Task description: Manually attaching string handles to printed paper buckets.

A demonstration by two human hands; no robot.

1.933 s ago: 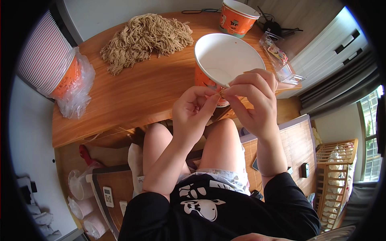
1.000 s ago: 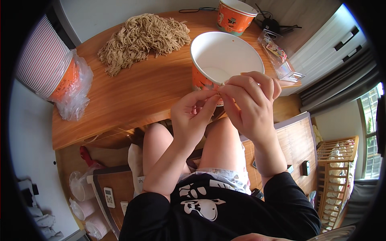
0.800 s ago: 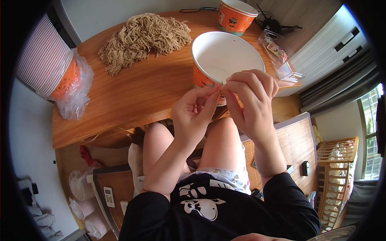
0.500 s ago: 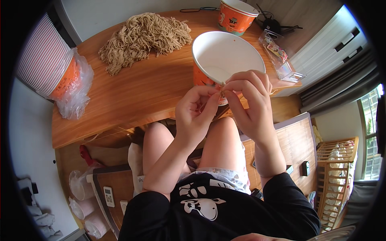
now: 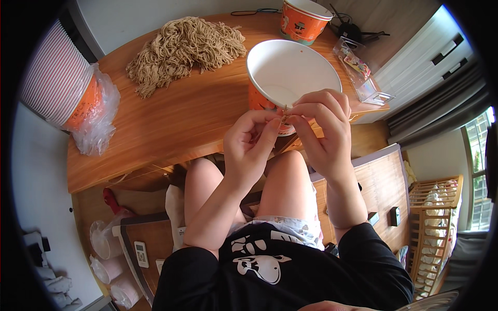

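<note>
Tan noodle strand (image 5: 284, 115), tiny, pinched between the fingertips of both hands just above the near rim of a white-lined orange paper bowl (image 5: 293, 70). Left hand (image 5: 251, 147) curled, thumb and forefinger closed on the strand's lower end; right hand (image 5: 321, 129) arched over it, fingers (image 5: 306, 109) bunched and closed on the upper end, knuckles overlapping the bowl's rim. Fingertips of the two hands touching or nearly so, the strand mostly hidden between them. Bowl standing at the near edge of the wooden surface (image 5: 171, 119), toward its right end. Heap of dry tan noodles (image 5: 184, 46) toward the far edge, well apart from the hands. Second orange cup (image 5: 305, 19) at the far right corner; clear packet (image 5: 358, 67) along the right edge. Stack of cups in a plastic bag (image 5: 72, 98) lying at the left end.
</note>
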